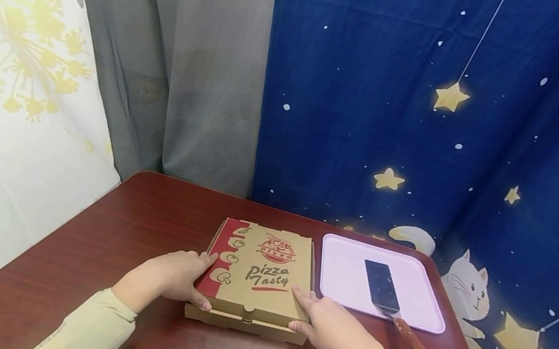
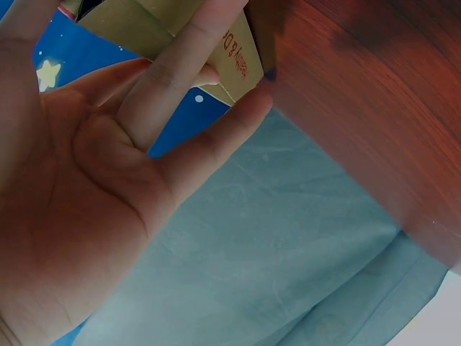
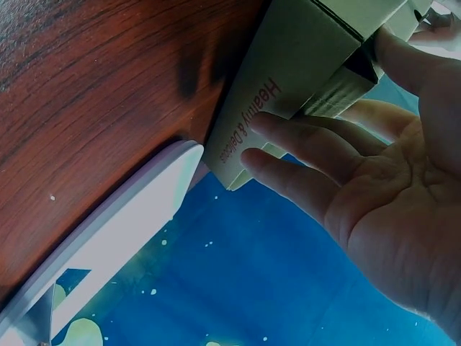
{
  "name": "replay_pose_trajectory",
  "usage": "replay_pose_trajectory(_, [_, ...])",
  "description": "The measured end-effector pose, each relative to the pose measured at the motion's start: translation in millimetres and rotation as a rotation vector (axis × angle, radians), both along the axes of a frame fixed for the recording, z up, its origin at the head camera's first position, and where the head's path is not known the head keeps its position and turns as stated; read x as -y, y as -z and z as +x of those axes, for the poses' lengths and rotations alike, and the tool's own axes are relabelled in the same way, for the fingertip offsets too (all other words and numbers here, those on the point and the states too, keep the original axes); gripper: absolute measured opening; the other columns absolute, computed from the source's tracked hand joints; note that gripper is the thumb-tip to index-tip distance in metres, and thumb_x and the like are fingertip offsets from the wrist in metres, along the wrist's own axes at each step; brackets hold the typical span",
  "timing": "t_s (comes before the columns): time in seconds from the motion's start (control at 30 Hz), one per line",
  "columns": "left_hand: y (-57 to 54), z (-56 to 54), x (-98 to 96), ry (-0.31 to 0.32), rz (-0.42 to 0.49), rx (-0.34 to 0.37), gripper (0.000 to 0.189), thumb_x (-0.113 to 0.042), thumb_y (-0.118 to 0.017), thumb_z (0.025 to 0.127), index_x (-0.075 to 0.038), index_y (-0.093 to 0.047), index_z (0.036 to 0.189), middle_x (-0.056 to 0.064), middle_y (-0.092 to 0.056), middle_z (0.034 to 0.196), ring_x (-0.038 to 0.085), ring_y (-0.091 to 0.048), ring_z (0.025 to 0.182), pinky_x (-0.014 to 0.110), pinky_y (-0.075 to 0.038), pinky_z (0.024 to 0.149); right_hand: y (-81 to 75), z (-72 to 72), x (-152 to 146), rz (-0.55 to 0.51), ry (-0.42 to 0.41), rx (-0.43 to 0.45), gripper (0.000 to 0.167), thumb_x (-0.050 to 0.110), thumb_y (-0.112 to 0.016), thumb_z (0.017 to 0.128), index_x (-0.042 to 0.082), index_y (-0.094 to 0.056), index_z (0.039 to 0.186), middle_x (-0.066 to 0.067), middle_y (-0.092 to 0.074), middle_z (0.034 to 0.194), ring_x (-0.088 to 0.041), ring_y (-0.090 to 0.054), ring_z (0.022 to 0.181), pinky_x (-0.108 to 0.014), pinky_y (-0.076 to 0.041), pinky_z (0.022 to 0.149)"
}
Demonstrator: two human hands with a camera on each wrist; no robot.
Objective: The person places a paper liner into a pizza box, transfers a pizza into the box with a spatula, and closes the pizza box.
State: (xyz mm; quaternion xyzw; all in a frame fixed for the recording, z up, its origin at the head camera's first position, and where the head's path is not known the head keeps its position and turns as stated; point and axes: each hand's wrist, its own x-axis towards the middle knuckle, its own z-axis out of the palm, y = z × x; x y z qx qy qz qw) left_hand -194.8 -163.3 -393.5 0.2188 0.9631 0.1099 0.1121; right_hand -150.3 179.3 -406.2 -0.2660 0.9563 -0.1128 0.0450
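Note:
A cardboard pizza box (image 1: 264, 300) with a red strip and printed lettering sits on the table, its lid slightly raised above the base at the front. My left hand (image 1: 175, 275) holds the lid's left side, thumb at the front left corner and fingers along the red edge. At the front right corner my right hand (image 1: 329, 323) grips the lid, its thumb on the front face and its index finger on top. The right wrist view shows other fingers of that hand (image 3: 382, 187) stretched along the box's printed side (image 3: 274, 94).
Right of the box lies a pale pink tray (image 1: 345, 252). A spatula (image 1: 382, 286) with a wide dark blade rests on it, its wooden handle reaching over the near rim. The dark red table (image 1: 69, 265) ends at curtains (image 1: 345, 148) behind.

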Motion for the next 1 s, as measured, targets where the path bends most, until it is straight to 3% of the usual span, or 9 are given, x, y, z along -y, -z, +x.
replay_pose_trajectory(0.1, [-1.3,0.3,-2.3,0.005,-0.013,-0.013,0.103,-0.053,-0.095,0.073,0.006,-0.056,0.149,0.024,-0.068,0.136,0.035,-0.068,0.114,0.056,-0.056,0.104,0.0,0.4,0,0.018,0.002,-0.002,0.068,0.04,-0.074,0.099,0.003,-0.055,0.153,-0.034,-0.062,0.144,-0.046,-0.066,0.132,-0.06,-0.052,0.112])
replay_pose_trajectory(0.2, [-2.5,1.2,-6.2,0.007,-0.028,-0.031,0.084,-0.051,-0.095,0.074,0.003,-0.067,0.133,0.014,-0.072,0.112,0.026,-0.065,0.097,0.052,-0.058,0.093,0.7,0.6,0,0.04,0.0,-0.007,0.061,0.041,-0.073,0.099,0.006,-0.062,0.149,-0.038,-0.062,0.141,-0.047,-0.068,0.129,-0.059,-0.053,0.11])
replay_pose_trajectory(0.3, [-3.4,2.2,-9.9,-0.001,-0.038,-0.044,0.064,-0.048,-0.096,0.074,-0.002,-0.071,0.112,0.005,-0.064,0.091,0.021,-0.058,0.085,0.049,-0.057,0.085,1.9,0.4,-1,0.055,-0.007,-0.018,0.057,0.042,-0.073,0.099,0.009,-0.065,0.145,-0.037,-0.063,0.14,-0.046,-0.07,0.126,-0.059,-0.055,0.108])
replay_pose_trajectory(0.4, [-3.1,2.5,-11.8,-0.019,-0.042,-0.047,0.055,-0.046,-0.097,0.073,-0.007,-0.07,0.102,0.003,-0.06,0.085,0.02,-0.056,0.082,0.047,-0.056,0.082,2.9,-0.2,-1,0.062,-0.014,-0.03,0.056,0.043,-0.072,0.1,0.01,-0.067,0.144,-0.035,-0.064,0.14,-0.045,-0.071,0.123,-0.058,-0.056,0.106])
replay_pose_trajectory(0.63, [-3.0,1.6,-11.2,-0.016,-0.044,-0.033,0.056,-0.046,-0.096,0.074,-0.007,-0.07,0.104,0.004,-0.061,0.088,0.021,-0.057,0.082,0.047,-0.056,0.083,3.8,-0.5,-2,0.061,-0.026,-0.034,0.055,0.043,-0.071,0.1,0.009,-0.067,0.143,-0.036,-0.064,0.14,-0.044,-0.072,0.122,-0.057,-0.057,0.105])
replay_pose_trajectory(0.8, [-10.7,-6.2,-9.0,-0.008,-0.063,0.019,0.061,-0.05,-0.089,0.082,-0.006,-0.074,0.122,0.01,-0.071,0.105,0.024,-0.063,0.096,0.051,-0.058,0.095,2.3,1.3,-2,0.039,-0.012,-0.042,0.055,0.043,-0.072,0.1,0.009,-0.068,0.142,-0.036,-0.063,0.141,-0.045,-0.071,0.125,-0.058,-0.056,0.106])
replay_pose_trajectory(0.9, [-16.9,-10.7,-9.1,-0.016,-0.053,0.066,0.067,-0.049,-0.085,0.087,-0.008,-0.07,0.137,0.012,-0.074,0.119,0.027,-0.066,0.11,0.054,-0.056,0.104,0.7,4.1,-3,-0.027,0.028,-0.009,0.055,0.043,-0.073,0.099,0.007,-0.069,0.14,-0.038,-0.057,0.147,-0.048,-0.065,0.132,-0.061,-0.053,0.11])
replay_pose_trajectory(1.0, [-19.7,-10.5,-10.0,-0.009,-0.028,0.065,0.072,-0.048,-0.082,0.09,-0.007,-0.063,0.147,0.018,-0.068,0.14,0.034,-0.065,0.129,0.057,-0.052,0.112,-3.1,7.0,-5,-0.115,0.096,0.014,0.055,0.042,-0.074,0.098,0.004,-0.069,0.138,-0.04,-0.051,0.153,-0.052,-0.059,0.138,-0.065,-0.048,0.113])
